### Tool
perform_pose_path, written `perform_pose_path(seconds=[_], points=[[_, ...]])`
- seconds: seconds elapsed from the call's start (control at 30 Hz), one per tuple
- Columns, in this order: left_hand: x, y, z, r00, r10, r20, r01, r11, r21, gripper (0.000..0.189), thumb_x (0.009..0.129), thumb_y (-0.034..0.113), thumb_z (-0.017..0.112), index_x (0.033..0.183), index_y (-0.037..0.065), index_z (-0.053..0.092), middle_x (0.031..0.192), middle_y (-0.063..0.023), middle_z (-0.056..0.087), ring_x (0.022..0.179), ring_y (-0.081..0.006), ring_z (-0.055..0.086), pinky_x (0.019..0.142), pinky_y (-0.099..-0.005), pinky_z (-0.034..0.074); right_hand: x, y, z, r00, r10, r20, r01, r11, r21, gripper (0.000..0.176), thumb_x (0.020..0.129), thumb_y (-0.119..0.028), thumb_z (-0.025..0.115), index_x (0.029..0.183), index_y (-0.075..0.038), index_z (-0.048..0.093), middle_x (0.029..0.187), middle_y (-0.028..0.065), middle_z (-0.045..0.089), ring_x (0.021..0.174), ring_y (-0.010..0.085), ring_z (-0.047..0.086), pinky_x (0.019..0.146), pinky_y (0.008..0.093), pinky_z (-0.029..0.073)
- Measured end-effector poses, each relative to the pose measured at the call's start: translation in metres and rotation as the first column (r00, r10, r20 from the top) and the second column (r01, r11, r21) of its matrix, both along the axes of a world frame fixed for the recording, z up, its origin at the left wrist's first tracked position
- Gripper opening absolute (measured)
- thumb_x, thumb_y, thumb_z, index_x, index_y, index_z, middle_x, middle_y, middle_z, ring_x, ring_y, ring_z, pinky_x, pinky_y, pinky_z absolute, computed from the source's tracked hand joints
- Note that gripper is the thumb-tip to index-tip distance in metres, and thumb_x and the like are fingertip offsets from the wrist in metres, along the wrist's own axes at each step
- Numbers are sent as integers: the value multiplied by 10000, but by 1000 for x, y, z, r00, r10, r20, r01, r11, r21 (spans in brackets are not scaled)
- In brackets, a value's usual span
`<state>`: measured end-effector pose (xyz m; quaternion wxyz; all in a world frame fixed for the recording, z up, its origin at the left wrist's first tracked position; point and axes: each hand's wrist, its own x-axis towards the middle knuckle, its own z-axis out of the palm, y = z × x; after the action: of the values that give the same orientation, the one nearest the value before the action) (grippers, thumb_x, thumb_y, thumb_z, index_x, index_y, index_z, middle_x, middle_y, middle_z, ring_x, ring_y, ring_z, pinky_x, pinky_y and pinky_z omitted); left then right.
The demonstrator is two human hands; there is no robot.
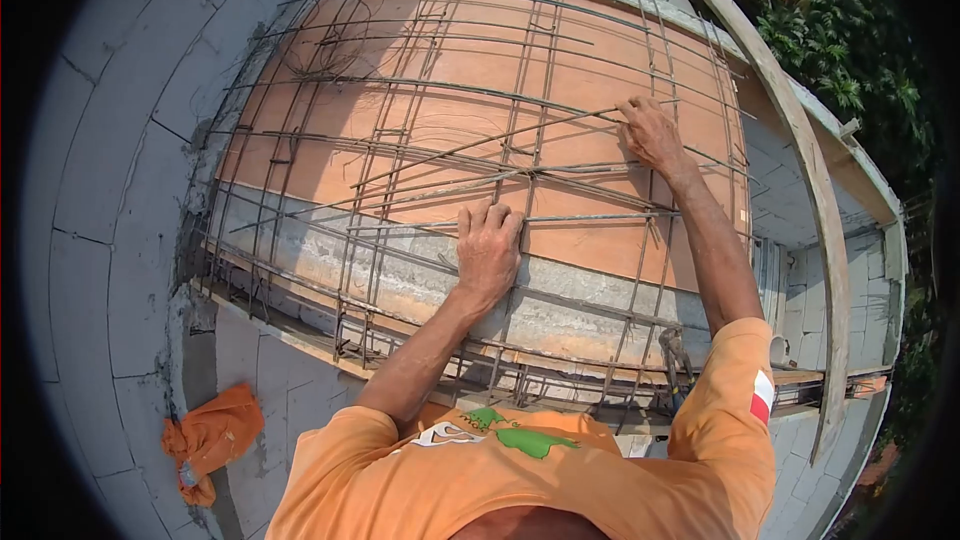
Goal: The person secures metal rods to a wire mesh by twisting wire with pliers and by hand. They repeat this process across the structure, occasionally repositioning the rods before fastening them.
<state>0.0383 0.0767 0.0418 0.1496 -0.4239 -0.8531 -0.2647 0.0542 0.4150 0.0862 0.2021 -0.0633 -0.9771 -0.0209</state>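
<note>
A grid of steel rebar (pixel 545 50) lies over orange-brown formwork panels (pixel 590 250). My left hand (pixel 488 250) is closed, its fingers curled over a rebar that runs left to right near the panel's lower edge. Farther up and to the right, my right hand (pixel 652 137) pinches the upper end of a slanting rebar (pixel 480 152), which slopes down to the left across the grid. Several loose bars cross one another between my hands. Thin tie wire (pixel 325 55) is coiled at the upper left of the grid.
A grey block wall (pixel 120 200) rises on the left. A long wooden plank (pixel 815 170) leans at the right. An orange cloth (pixel 215 440) hangs at lower left. Near my right elbow stands a hammer-like tool (pixel 672 345). Rebar cages run along the front beam (pixel 520 375).
</note>
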Motion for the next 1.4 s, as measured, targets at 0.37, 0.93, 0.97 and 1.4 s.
perform_pose_path(seconds=[0.37, 0.93, 0.97, 1.4], points=[[2, -4, -6, 999, 49, 19, -50, 998, 25, 223, 758, 28, 637, 979, 46, 658, 1000, -100, 603, 1097, -291, 538, 970, -490, 370, -59, -59, -2, 973, 228, 43, -232, 966, 118, 153, 864, -60, 624, 1002, -111, 583, 882, 69, 544, 912, 255, 576, 767, 399, 508], [-13, -19, 24, 893, -17, 450, -191, 890, 413, 542, 921, 333, 657, 1243, -92, 558, 1140, -256, 619, 1109, -365, 595, 921, -458, 500, 95, -93, 72, 997, 79, 4, -79, 992, -102, 142, 945, -66, 594, 1061, 8, 628, 831, 149, 551, 699, 293, 570, 588, 412, 445], [-15, -22, 41, 782, -118, 612, -223, 865, 450, 552, 940, 354, 630, 1256, -91, 544, 1167, -256, 612, 1121, -348, 592, 937, -457, 500, 101, -96, 72, 999, 52, -12, -53, 992, -117, 154, 953, -65, 586, 1071, 20, 633, 853, 166, 566, 720, 305, 579, 608, 419, 451], [-56, -69, 83, 272, -768, 579, -578, 351, 737, 253, 1024, 261, 528, 1007, 10, 549, 888, -151, 685, 741, -171, 703, 629, -246, 618, 89, -219, 90, 970, 208, 126, -119, 859, -499, 214, 978, -58, 541, 1127, 68, 627, 1038, 225, 650, 962, 357, 650, 804, 428, 512]])
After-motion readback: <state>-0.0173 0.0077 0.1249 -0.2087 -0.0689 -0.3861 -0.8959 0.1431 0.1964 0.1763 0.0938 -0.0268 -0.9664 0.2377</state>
